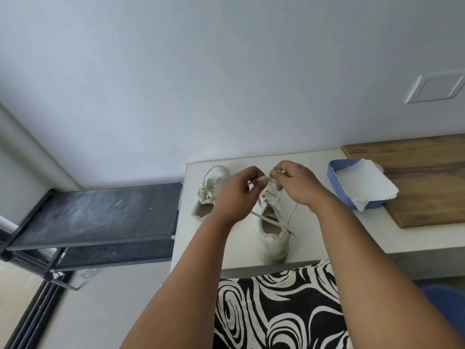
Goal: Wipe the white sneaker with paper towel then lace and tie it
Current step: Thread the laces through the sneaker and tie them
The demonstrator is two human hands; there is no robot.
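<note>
No readable text or labels

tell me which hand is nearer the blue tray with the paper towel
Right. The right hand pinches the lace over the sneaker, just left of the blue tray; the left hand is farther left.

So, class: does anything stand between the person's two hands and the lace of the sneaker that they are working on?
Nothing visible does. The left hand and the right hand both already pinch the lace above the nearer sneaker. The second sneaker lies to the left, and the blue tray to the right, both aside.
</note>
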